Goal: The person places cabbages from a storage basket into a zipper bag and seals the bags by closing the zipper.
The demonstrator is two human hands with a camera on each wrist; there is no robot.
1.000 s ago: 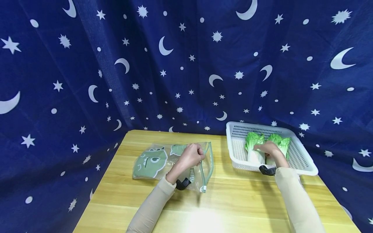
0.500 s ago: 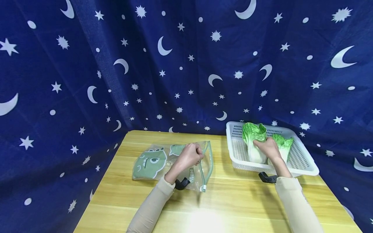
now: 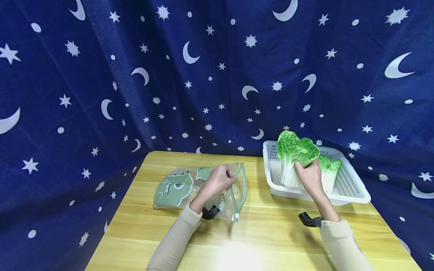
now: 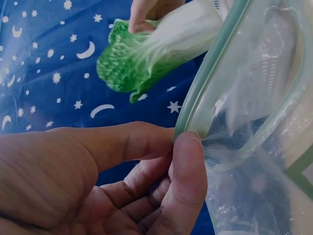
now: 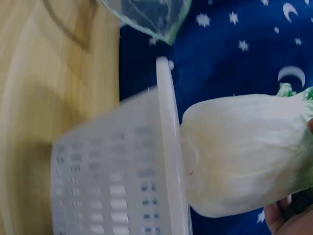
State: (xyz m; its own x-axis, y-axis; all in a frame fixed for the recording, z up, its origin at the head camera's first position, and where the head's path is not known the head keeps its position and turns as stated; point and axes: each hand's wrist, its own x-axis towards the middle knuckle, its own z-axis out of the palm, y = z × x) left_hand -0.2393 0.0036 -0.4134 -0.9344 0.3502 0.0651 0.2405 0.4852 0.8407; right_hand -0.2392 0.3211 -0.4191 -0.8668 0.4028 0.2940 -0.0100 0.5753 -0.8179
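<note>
My left hand (image 3: 218, 182) pinches the green-rimmed mouth of a clear zip bag (image 3: 174, 190) between thumb and fingertip; a green cartoon figure is printed on the bag. In the left wrist view the bag's rim (image 4: 215, 63) stands partly open beside the fingers. My right hand (image 3: 310, 177) grips a napa cabbage (image 3: 293, 154) by its leafy part, the white base pointing down. Close up in the right wrist view, the pale base of that cabbage (image 5: 239, 152) is level with the basket's rim. A second napa cabbage (image 3: 328, 173) lies in the white basket (image 3: 359, 192).
The wooden table (image 3: 264, 233) carries both bag and basket, the basket at the right rear. A dark blue curtain (image 3: 217, 75) with moons and stars hangs behind the table. Each wrist wears a black strap-mounted device (image 3: 309, 219).
The right hand has lifted one cabbage from lying in the basket, raising it with its leaves now above the basket's back rim. The left hand and bag stay nearly in place.
</note>
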